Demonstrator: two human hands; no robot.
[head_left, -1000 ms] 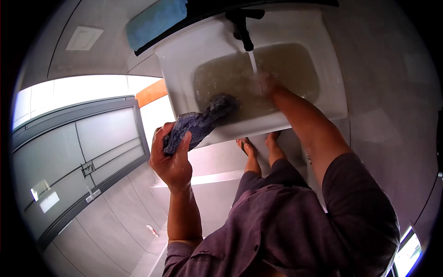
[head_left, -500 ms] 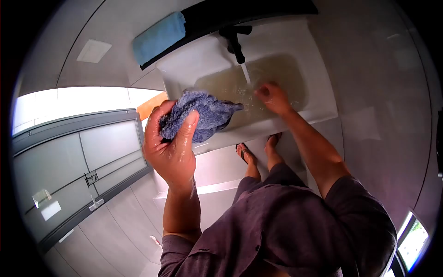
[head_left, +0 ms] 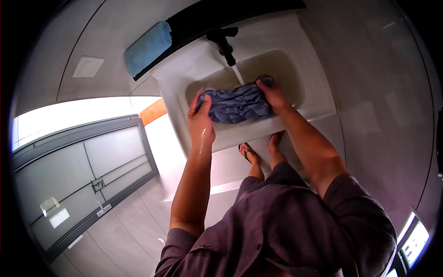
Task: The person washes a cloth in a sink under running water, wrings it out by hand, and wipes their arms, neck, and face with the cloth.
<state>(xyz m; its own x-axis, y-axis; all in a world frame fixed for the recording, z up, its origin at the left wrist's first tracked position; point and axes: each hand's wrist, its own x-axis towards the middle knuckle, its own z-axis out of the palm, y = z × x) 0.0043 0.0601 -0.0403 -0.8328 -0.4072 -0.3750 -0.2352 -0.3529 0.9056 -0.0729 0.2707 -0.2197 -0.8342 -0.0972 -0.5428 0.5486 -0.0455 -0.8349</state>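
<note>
A wet blue-grey cloth (head_left: 240,104) is stretched sideways over the white sink (head_left: 318,99), between my two hands. My left hand (head_left: 201,117) grips its left end, thumb on top. The right end is pinched in my right hand (head_left: 273,94), with a bunched bit of cloth rising by the fingers. Water runs from the black faucet (head_left: 225,48) down to the cloth's upper edge. Murky water (head_left: 288,76) stands in the basin behind and beneath the cloth.
A rolled light-blue towel (head_left: 150,48) lies on the black shelf (head_left: 198,21) behind the sink. To the left is a grey-framed door (head_left: 87,171). My feet in flip-flops (head_left: 249,153) are on the floor below the sink's front edge.
My left hand has carried the cloth rightward over the basin. My right hand, earlier empty near the water stream, has taken hold of its other end, and the cloth is spread wider.
</note>
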